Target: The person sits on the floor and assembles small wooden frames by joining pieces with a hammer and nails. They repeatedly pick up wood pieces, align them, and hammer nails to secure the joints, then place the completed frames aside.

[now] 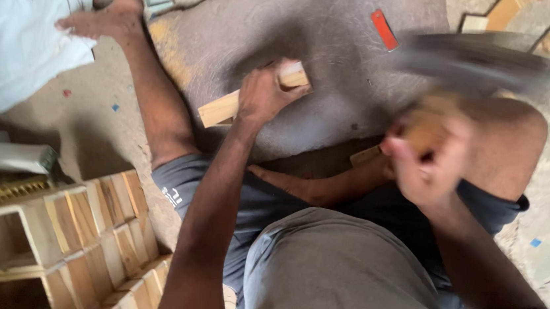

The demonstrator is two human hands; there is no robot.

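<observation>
- Pinning a pale rectangular wooden block [253,99] flat against the worn grey stone slab [338,41], the left hand [264,94] wraps its fingers over the top — steadying it.
- Right hand [424,157] closes tightly round a brown wooden hammer handle [423,128]; the dark head [475,59] is motion-blurred.
- Rough slatted wooden boxes [69,236] sit beside the left leg.

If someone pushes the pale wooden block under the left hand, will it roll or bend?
The wooden block has flat faces and square edges, so it would probably slide, not roll. It looks solid, so likely stiff. The left hand presses it onto the grey slab, which probably keeps it from shifting.
</observation>
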